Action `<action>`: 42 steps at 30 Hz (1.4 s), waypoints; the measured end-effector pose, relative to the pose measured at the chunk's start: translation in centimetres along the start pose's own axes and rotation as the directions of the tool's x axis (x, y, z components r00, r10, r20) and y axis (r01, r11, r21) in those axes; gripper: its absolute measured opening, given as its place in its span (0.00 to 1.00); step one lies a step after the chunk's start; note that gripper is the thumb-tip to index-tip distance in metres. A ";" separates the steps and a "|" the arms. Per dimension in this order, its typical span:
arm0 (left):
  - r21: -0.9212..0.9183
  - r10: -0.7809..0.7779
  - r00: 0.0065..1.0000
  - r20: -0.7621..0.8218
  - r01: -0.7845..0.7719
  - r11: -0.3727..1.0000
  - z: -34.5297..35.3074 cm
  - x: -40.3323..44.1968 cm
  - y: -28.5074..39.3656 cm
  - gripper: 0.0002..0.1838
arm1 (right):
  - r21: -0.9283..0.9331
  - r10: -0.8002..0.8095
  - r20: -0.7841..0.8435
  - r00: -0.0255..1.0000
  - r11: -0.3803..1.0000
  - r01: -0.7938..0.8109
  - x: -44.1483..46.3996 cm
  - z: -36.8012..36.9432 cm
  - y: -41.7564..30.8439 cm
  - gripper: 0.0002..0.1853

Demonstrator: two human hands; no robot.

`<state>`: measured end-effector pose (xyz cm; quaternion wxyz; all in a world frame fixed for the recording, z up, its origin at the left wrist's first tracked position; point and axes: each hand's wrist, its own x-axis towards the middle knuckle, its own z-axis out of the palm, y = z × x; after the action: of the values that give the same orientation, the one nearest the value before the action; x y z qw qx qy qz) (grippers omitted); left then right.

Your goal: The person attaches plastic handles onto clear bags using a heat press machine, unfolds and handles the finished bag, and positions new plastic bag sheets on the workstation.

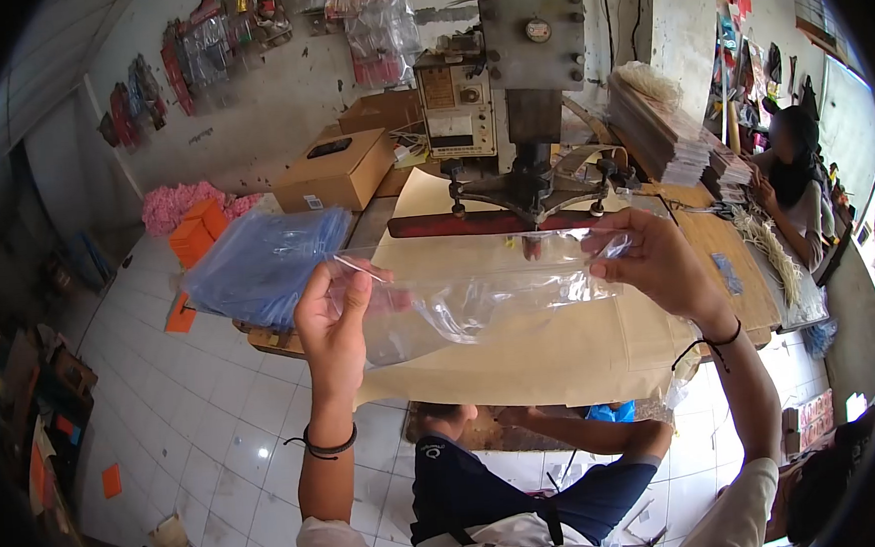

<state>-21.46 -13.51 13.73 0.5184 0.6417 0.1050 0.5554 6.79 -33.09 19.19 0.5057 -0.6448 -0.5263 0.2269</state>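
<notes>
A clear plastic sheet (459,302) is stretched between my two hands, above the brown paper (533,363) on the work table. My left hand (335,315) pinches its left end between thumb and fingers. The right end is gripped by my right hand (647,261), thumb against fingers. Just beyond the sheet is the dark red bar (435,226) of a press machine (534,47). A stack of bluish clear plastic sheets (267,264) lies left of my left hand.
A cardboard box (336,169) with a dark object on top stands behind the stack. Pink material (178,204) and orange pieces (195,236) are at the left. Stacked flat sheets (657,125) rise at the back right. Another person (798,181) sits at the far right.
</notes>
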 end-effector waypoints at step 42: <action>0.337 -0.402 0.799 0.447 0.266 0.903 2.4 -31.0 -9.0 0.25 | -0.579 -0.206 0.503 0.839 0.640 0.505 -0.1 4.2 15.9 0.24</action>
<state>-26.71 -32.85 -11.64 0.5303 0.7971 0.1486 0.2476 10.41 -30.40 3.41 0.1463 -0.6070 -0.7805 0.0309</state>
